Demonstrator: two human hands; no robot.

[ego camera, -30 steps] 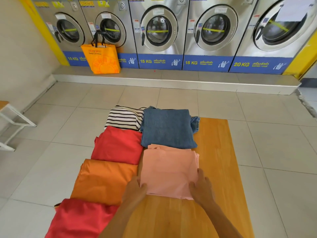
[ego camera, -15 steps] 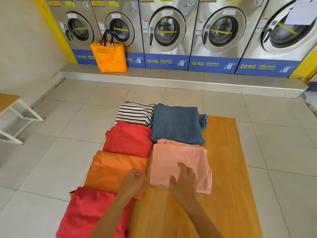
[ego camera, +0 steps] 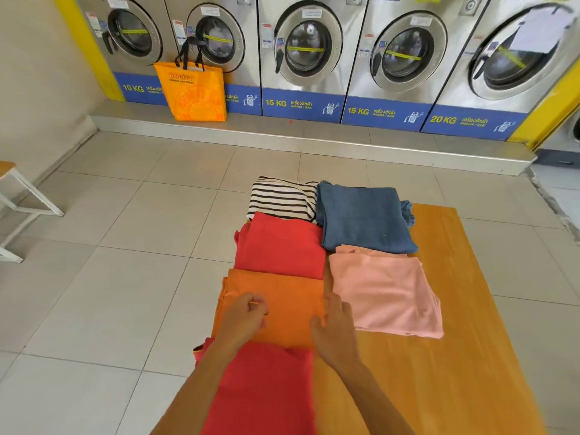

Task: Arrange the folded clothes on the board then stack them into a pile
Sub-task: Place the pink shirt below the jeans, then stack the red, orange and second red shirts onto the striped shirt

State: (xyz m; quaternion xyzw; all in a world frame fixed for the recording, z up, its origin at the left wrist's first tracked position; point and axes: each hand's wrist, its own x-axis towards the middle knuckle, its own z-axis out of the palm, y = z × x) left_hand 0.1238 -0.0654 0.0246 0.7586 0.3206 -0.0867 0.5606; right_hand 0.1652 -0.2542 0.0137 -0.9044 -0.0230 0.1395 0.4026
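Folded clothes lie in two columns on a wooden board (ego camera: 464,356). The left column, far to near, holds a striped piece (ego camera: 279,199), a red piece (ego camera: 282,246), an orange piece (ego camera: 288,302) and a nearer red piece (ego camera: 266,387). On the right lie a blue denim piece (ego camera: 364,218) and a pink piece (ego camera: 386,293). My left hand (ego camera: 243,318) rests on the orange piece with its fingers curled. My right hand (ego camera: 337,331) lies flat at the orange piece's right edge, fingers apart, beside the pink piece.
A row of washing machines (ego camera: 307,51) stands on a raised step at the back. An orange tote bag (ego camera: 194,92) leans against them. A small bench (ego camera: 18,202) stands at the left on the tiled floor.
Both hands left the pink piece and moved left onto the orange piece. The view shifted, so the clothes appear further right.
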